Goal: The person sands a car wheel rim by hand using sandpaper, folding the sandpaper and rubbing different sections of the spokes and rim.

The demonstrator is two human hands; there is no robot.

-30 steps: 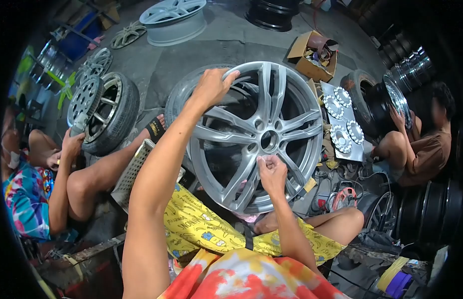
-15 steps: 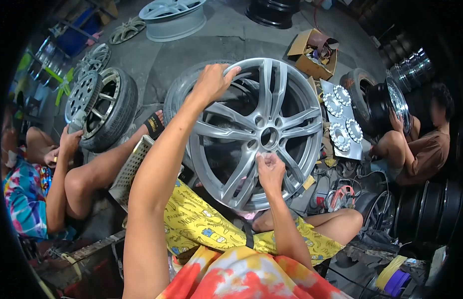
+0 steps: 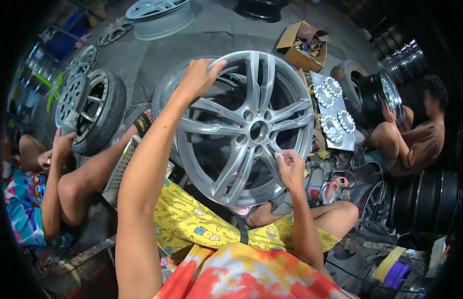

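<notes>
A silver multi-spoke wheel rim [image 3: 238,123] stands tilted in front of me, above a tyre [image 3: 164,89] lying on the floor behind it. My left hand [image 3: 200,77] grips the rim's upper left edge, thumb toward the inside and fingers wrapped over the outside. My right hand [image 3: 291,167] is at a lower right spoke, its thumb and fingers pinched together. Whatever it may hold between the fingertips is too small to make out. The centre hole of the rim faces me.
At the left, a person [image 3: 35,199] handles a grey wheel face [image 3: 72,102] beside a tyre. On the right, another person [image 3: 423,129] holds a shiny rim [image 3: 392,97]. Beyond my rim are a cardboard box [image 3: 302,54] and a board with round silver parts [image 3: 336,112].
My right hand has moved from beside the hub to a lower right spoke. My left hand keeps its grip on the rim's edge. The whole view has shifted slightly.
</notes>
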